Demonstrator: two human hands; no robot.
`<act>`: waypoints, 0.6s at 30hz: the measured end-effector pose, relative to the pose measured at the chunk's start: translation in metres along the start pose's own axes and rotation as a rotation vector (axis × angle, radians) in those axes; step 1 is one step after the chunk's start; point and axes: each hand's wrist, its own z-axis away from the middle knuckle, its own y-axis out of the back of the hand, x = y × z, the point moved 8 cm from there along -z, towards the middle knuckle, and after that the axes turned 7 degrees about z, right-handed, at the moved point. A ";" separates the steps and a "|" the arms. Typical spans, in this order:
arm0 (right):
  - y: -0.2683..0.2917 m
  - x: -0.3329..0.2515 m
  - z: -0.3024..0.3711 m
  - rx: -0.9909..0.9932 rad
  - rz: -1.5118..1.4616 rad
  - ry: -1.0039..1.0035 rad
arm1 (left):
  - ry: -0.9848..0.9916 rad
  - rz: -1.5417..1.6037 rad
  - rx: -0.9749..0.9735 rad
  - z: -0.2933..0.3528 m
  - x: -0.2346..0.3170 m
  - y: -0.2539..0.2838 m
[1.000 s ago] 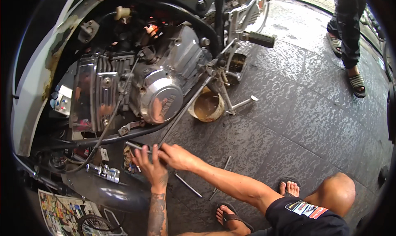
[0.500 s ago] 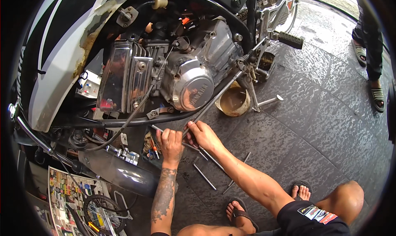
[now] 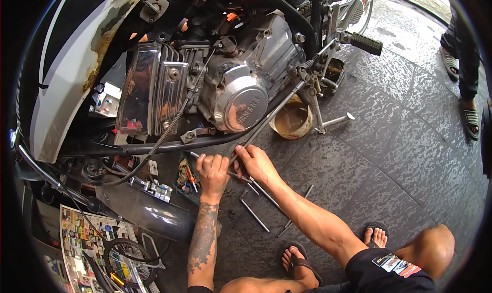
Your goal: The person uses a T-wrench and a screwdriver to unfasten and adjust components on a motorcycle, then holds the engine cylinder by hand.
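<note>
The left forearm is raised nearly upright from the lower edge, and a metal bar [image 3: 194, 154] is gripped in the curled fingers of the left hand [image 3: 212, 173] just below the motorcycle frame [image 3: 174, 146]. The right arm is stretched diagonally inward; the lower end of a long rod [image 3: 274, 113] is grasped between thumb and fingers of the right hand [image 3: 257, 164] — close beside the left. Murky brown liquid is held in a pale bucket [image 3: 301, 133] beneath the engine [image 3: 241, 88]. Small red and blue bits are contained in a white box [image 3: 111, 92].
</note>
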 end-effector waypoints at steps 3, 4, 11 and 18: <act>-0.003 -0.002 0.001 0.014 0.015 -0.025 | 0.010 0.054 0.007 0.001 -0.004 0.001; -0.003 -0.004 0.002 0.025 -0.012 -0.015 | 0.010 0.057 0.005 0.000 -0.006 0.002; -0.002 0.000 -0.002 0.057 -0.108 -0.022 | -0.054 0.251 -0.052 -0.013 -0.014 0.000; -0.002 -0.009 0.004 -0.008 -0.006 0.115 | -0.016 0.335 -0.119 -0.022 -0.017 0.005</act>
